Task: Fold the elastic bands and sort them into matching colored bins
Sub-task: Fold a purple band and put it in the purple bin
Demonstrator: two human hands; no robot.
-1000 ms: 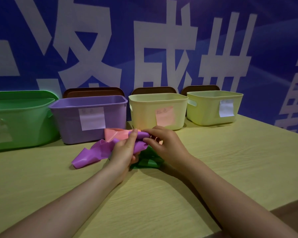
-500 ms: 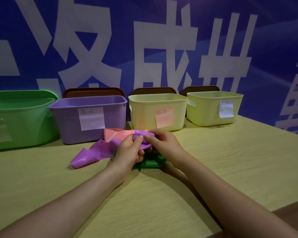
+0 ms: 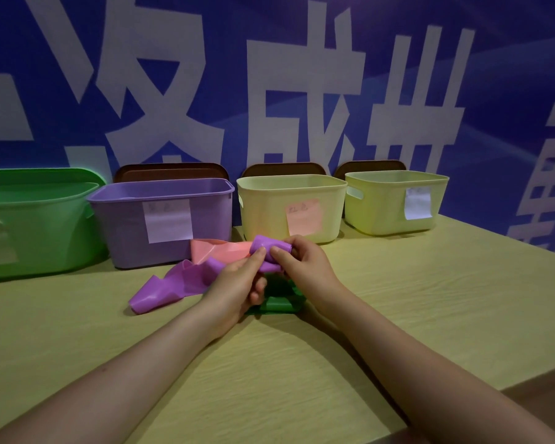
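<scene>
Both hands grasp the purple band point(image 3: 186, 280) above the middle of the surface point(image 3: 430, 299): the left hand point(image 3: 234, 288) and right hand point(image 3: 302, 267) pinch its bunched end between them, while its loose tail trails toward the surface's left edge.

A wooden table point(image 3: 430, 309) bears four bins point(image 3: 164, 225) and three bands point(image 3: 161, 290).

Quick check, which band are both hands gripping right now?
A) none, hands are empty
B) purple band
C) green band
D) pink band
B: the left hand and right hand both pinch the purple band, while the pink band and green band lie on the table.
</scene>
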